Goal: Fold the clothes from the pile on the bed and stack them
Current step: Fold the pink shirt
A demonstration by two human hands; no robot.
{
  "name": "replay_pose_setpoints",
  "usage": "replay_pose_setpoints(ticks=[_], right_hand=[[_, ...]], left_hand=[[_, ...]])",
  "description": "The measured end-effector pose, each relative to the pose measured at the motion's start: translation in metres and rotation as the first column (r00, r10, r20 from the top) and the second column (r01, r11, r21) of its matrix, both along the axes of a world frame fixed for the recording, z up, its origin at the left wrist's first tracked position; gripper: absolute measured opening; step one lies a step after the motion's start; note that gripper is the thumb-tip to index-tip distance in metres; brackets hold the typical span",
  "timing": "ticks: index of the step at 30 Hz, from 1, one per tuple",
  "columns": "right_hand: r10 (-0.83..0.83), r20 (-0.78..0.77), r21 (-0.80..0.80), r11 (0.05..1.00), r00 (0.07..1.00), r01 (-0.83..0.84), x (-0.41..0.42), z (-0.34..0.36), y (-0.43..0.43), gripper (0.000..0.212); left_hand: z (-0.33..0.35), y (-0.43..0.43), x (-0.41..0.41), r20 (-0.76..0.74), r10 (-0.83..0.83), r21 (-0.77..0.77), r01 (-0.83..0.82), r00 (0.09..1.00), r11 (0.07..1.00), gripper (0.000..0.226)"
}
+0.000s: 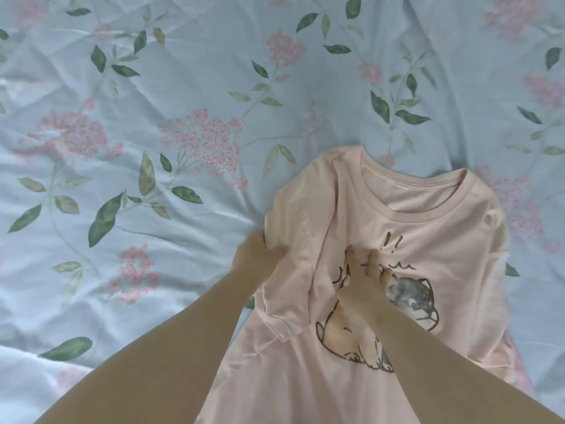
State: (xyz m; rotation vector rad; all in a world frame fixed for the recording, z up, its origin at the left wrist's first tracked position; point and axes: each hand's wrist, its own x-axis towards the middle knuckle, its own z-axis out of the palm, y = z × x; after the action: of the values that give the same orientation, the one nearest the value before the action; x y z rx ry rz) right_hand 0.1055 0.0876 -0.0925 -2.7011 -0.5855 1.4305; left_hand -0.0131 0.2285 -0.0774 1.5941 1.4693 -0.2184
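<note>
head view: i'm looking down at a pale pink cotton t-shirt with a cartoon cat print (406, 228), lying face up on the bed, whose light blue sheet has pink flowers and green leaves (153, 87). the shirt sits at about five o'clock in the frame, neckline toward twelve. my left hand (256, 255) is at the shirt's nine o'clock edge, its grip closed on a bunch of fabric where the sleeve has been turned in over the chest. my right hand (363, 283) lies flat and open on the print, fingers (373, 261) spread, pinning the cloth and gripping nothing.

the shirt looks light, thin and limp; i judge it will drape and wrinkle wherever it isn't held, and may slide on the smooth sheet. the best hold looks like the seams: shoulder and hem, pinched through both layers. the far sleeve at three o'clock seems not yet folded in.

no containers are in view, and neither the pile nor any stack shows here.
</note>
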Motion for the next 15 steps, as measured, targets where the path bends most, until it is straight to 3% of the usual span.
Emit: replay_pose_setpoints(ticks=[2, 4, 6, 8, 10, 12, 13, 15], right_hand=[[-0.015, 0.000, 0.001, 1.000, 1.000, 0.015, -0.001, 0.000, 0.000, 0.071], [-0.017, 0.008, -0.002, 1.000, 1.000, 0.017, -0.002, 0.000, 0.000, 0.073], [-0.025, 0.014, -0.002, 1.000, 1.000, 0.025, -0.003, 0.002, 0.001, 0.076], [-0.034, 0.017, 0.001, 0.999, 0.999, 0.034, -0.004, 0.004, 0.002, 0.077], [-0.037, 0.024, 0.001, 0.999, 0.999, 0.037, -0.005, 0.004, 0.002, 0.077], [-0.044, 0.030, 0.006, 0.999, 0.999, 0.044, -0.005, 0.004, 0.002, 0.077], [-0.044, 0.031, 0.010, 0.999, 0.999, 0.044, -0.005, 0.004, 0.002, 0.076], [-0.039, 0.039, 0.012, 0.999, 0.998, 0.039, -0.006, 0.004, 0.002, 0.074]], left_hand=[[0.005, 0.010, -0.004, 0.179, 0.184, -0.030, -0.181, 0.967, 0.983, 0.029], [0.010, 0.028, -0.014, 0.331, 0.409, -0.054, -0.416, 0.850, 0.908, 0.012], [0.013, 0.049, -0.028, 0.379, 0.540, -0.046, -0.567, 0.752, 0.822, 0.009], [0.014, 0.061, -0.042, 0.353, 0.579, -0.116, -0.580, 0.735, 0.806, 0.026], [0.012, 0.064, -0.054, 0.249, 0.536, -0.240, -0.485, 0.807, 0.841, 0.055], [0.013, 0.062, -0.064, 0.158, 0.405, -0.312, -0.344, 0.900, 0.886, 0.068], [0.014, 0.062, -0.068, 0.157, 0.360, -0.287, -0.306, 0.920, 0.908, 0.068], [0.017, 0.067, -0.074, 0.233, 0.425, -0.117, -0.408, 0.875, 0.905, 0.062]])
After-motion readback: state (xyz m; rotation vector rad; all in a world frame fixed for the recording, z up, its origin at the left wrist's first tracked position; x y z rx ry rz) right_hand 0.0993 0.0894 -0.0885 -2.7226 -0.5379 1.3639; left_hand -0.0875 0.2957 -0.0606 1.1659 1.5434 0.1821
